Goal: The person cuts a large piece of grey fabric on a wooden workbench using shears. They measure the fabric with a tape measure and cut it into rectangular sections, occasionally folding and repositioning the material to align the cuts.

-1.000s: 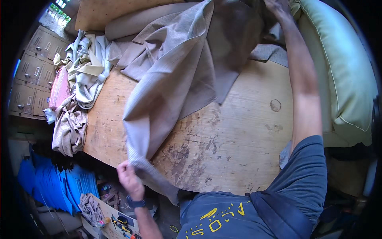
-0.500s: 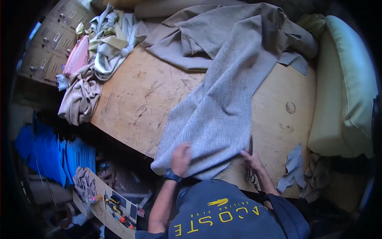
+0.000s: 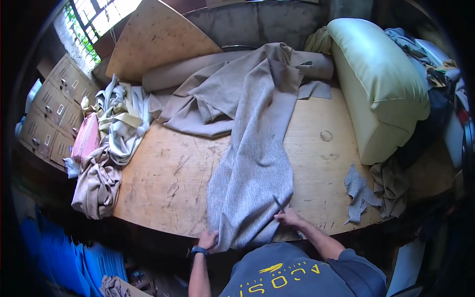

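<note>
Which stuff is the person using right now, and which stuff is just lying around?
In use:
- grey cloth, at the left hand
- dark pointed tool, in the right hand
- wooden table, under the cloth

Seemingly just lying around:
- cream cushion
- pink bundle
- grey scrap
- blue sheets

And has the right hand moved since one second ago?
Yes: judged against the wooden table, the right hand came from its far side to close to its near edge.
</note>
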Tool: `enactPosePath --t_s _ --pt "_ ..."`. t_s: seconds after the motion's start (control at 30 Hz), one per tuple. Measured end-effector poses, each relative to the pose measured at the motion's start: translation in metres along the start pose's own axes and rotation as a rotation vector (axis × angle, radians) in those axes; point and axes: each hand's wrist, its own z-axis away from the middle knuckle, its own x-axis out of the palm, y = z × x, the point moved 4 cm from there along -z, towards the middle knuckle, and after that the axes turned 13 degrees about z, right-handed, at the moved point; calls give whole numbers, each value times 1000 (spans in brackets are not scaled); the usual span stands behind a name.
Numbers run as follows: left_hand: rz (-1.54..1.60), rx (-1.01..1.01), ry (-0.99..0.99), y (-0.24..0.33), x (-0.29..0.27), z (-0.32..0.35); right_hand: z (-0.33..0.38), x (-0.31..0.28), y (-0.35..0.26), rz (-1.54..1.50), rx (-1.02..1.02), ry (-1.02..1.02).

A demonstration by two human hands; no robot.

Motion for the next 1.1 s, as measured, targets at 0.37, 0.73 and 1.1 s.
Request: enactPosePath --t_s 0.37,0.73,1.1 --pt "879 909 191 336 -184 -59 44 -332 -298 689 -634 1158" --pt "456 327 211 223 -42 -196 -28 -290 -146 618 -214 665" --pt "-317 644 234 203 172 2 19 -113 17 740 -228 660"
